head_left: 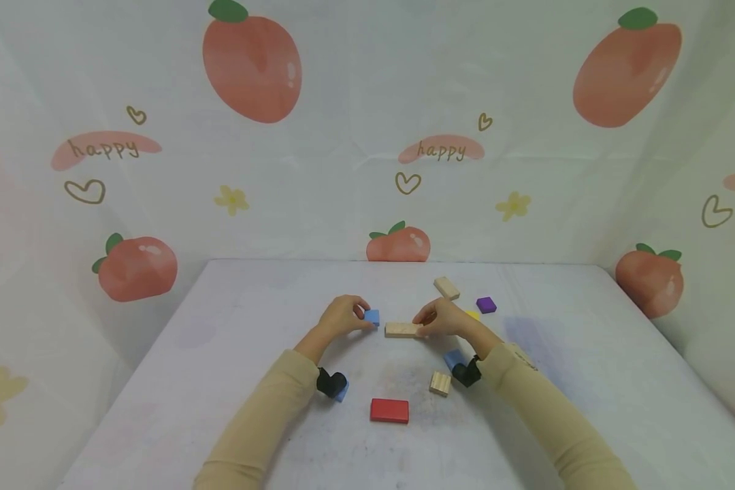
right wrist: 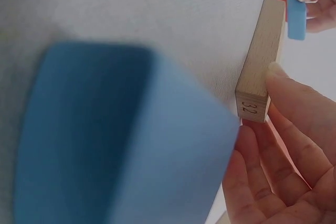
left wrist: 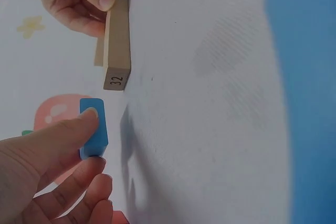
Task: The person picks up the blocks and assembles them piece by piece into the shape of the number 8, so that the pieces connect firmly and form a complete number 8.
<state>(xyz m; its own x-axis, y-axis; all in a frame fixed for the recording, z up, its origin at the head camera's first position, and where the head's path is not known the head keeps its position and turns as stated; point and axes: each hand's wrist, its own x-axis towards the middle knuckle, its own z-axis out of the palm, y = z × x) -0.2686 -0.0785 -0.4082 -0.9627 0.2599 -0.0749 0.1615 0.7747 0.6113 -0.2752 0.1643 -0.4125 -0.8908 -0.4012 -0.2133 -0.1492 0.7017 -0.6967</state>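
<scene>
My left hand (head_left: 343, 315) pinches a small blue block (head_left: 372, 318) between thumb and fingers; the left wrist view shows this blue block (left wrist: 94, 135) held just off the tabletop. To its right, my right hand (head_left: 442, 317) grips one end of a long plain wooden block (head_left: 401, 330). The number 32 is printed on the ends of that wooden block (right wrist: 261, 56), seen in both wrist views. A narrow gap separates the two held blocks. Whether the wooden block touches the table is hard to tell.
A red block (head_left: 389, 411) and a grooved wooden block (head_left: 440, 383) lie nearer. Blue blocks (head_left: 454, 359) sit by both wrists, partly covered. Beyond the right hand are another wooden block (head_left: 446, 288), a purple block (head_left: 486, 305) and a partly hidden yellow piece (head_left: 473, 315).
</scene>
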